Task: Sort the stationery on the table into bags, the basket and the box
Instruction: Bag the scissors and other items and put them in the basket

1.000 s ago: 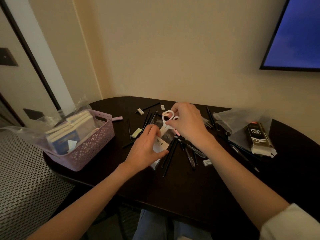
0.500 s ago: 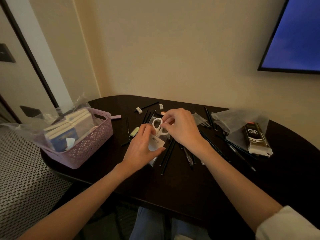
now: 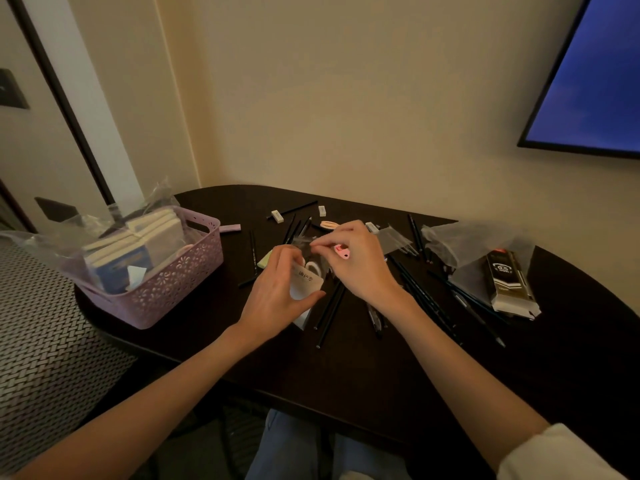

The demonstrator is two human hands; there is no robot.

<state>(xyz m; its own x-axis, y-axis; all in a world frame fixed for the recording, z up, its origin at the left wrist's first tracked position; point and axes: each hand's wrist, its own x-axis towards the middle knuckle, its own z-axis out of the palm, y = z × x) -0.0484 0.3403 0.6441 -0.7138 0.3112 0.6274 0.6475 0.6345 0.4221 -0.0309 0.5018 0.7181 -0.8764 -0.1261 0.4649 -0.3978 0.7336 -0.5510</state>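
Dark oval counter (image 3: 346, 368), one, carrying the whole unsorted lot. Lilac perforated basket (image 3: 180, 282), one, sitting at nine o'clock near the counter's edge and holding upright notebooks, at least four, plus clear wrapping; presumably parked there as the home for the bulkier items. Clear bags at three o'clock (image 3: 474, 244), at least two, lying flat and overlapping, with one dark 0.5 mm lead box (image 3: 510, 285) resting on them, likely staged for filling. Small clear bag (image 3: 306, 282), one, at centre: the left hand (image 3: 277, 296) is gripping its lower part, thumb beneath and fingers curled round, steadying it upright so the mouth faces up; white scissors are showing through inside. The right hand (image 3: 356, 261) is pinching the bag's top edge with its fingertips, apparently closing or spreading the mouth, while also holding a small pink item (image 3: 342, 251) whose nature is unclear. Dark pencils and pens (image 3: 330, 308), a dozen or more, too tangled to count exactly, scattering from twelve to four o'clock. White erasers at twelve o'clock (image 3: 277, 216), at least three.
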